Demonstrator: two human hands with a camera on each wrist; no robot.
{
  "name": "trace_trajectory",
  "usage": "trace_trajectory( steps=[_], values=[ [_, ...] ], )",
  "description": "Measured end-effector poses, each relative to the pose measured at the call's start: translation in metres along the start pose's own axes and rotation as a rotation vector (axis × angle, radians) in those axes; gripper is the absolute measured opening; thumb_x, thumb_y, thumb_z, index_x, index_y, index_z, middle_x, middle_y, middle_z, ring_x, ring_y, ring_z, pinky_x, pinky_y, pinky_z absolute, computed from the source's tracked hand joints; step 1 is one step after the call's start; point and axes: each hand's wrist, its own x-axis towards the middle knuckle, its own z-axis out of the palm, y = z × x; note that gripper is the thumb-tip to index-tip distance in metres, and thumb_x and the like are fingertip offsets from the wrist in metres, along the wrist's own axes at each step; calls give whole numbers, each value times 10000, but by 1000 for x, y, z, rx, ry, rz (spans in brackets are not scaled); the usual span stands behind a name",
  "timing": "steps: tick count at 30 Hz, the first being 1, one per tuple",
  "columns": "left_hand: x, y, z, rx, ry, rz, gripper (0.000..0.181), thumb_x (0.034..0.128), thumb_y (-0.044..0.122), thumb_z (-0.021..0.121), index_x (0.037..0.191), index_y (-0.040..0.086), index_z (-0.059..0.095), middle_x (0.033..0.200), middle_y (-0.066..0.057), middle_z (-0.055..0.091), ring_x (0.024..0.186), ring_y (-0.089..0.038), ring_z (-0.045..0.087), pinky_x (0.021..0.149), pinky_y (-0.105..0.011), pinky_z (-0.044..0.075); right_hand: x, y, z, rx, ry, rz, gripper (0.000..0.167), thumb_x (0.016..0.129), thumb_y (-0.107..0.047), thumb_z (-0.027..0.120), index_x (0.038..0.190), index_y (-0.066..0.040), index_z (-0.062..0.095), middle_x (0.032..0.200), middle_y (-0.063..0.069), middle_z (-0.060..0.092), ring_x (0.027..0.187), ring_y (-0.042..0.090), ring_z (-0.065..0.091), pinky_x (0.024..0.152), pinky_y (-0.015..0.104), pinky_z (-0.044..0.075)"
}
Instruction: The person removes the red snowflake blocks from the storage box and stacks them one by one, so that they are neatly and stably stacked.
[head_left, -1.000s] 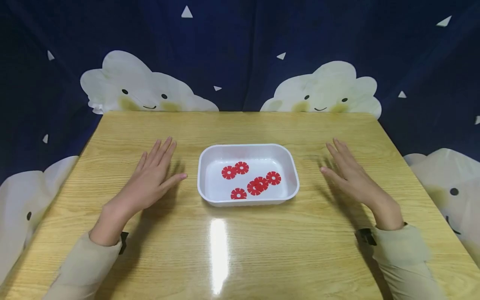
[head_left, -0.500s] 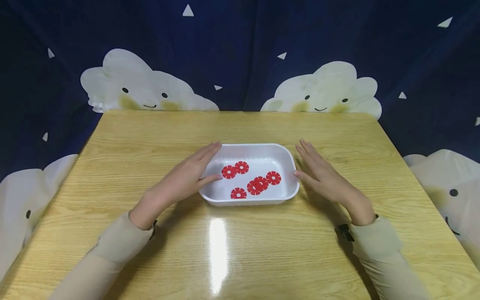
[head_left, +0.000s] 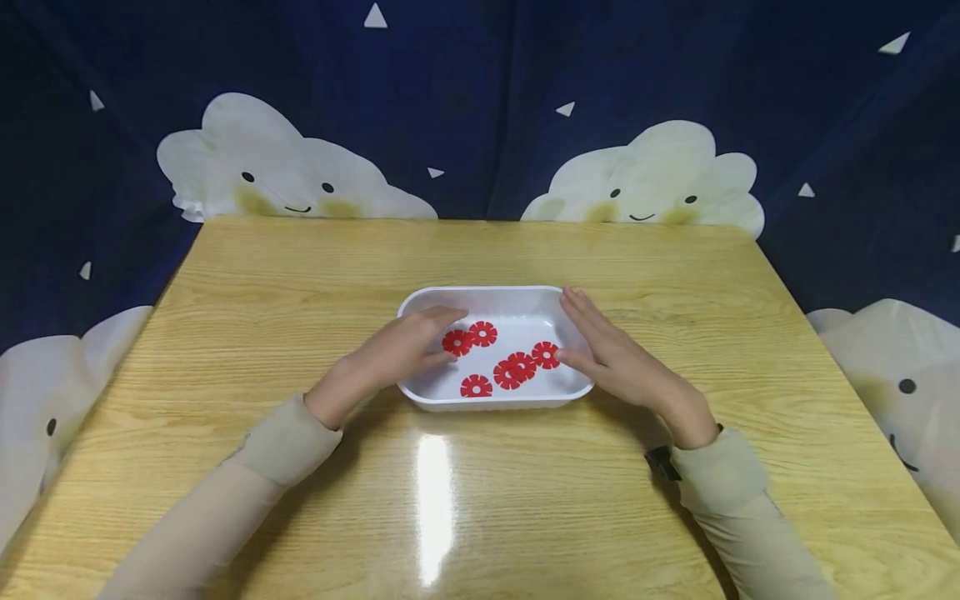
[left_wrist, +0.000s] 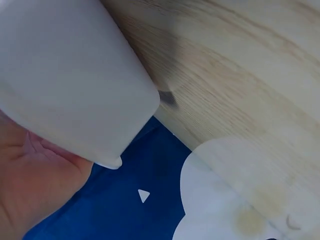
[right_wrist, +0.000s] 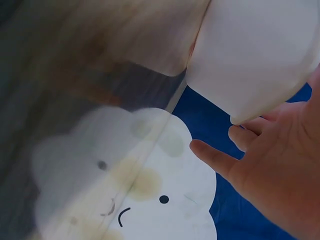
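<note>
At the middle of the wood-grain worktop sits a white tray, smooth and glossy, rectangular with rounded corners and a projecting rim. Inside it lie six flat red discs, notched round the edge and holed at the centre, several overlapping. Left hand reaches over the tray's left end, right hand over its right end; each grip is wide, thumb apart from fingers, nothing held. Contact between the thumbs and the nearest discs: cannot tell. Both hands hide parts of the rim. Left wrist view: tray cut off by the frame edge, left fingertips hidden behind its plain wall. Right wrist view: worktop badly blurred, tray again cropped.
</note>
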Motion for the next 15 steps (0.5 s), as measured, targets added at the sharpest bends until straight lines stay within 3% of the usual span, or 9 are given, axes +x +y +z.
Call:
trace_trajectory(
  steps=[6,15],
  values=[
    [8,2,5,39,5,-17,542,795,108,826,1276,-32,617,1185,-131,677,1061,-216,636,944,-348,510,-1,0,1,6,-9,16,784,1002,-439,521,1583,-129,96,1644,-3,0,1495,255,-13,1193,480,108],
    [13,-3,15,179,35,-10,353,789,122,834,1112,39,717,965,-30,731,864,-145,661,815,-304,549,-1,0,2,7,-13,12,789,1001,-441,521,1580,-110,100,1643,-7,-7,1494,223,-28,1195,465,101]
  ],
)
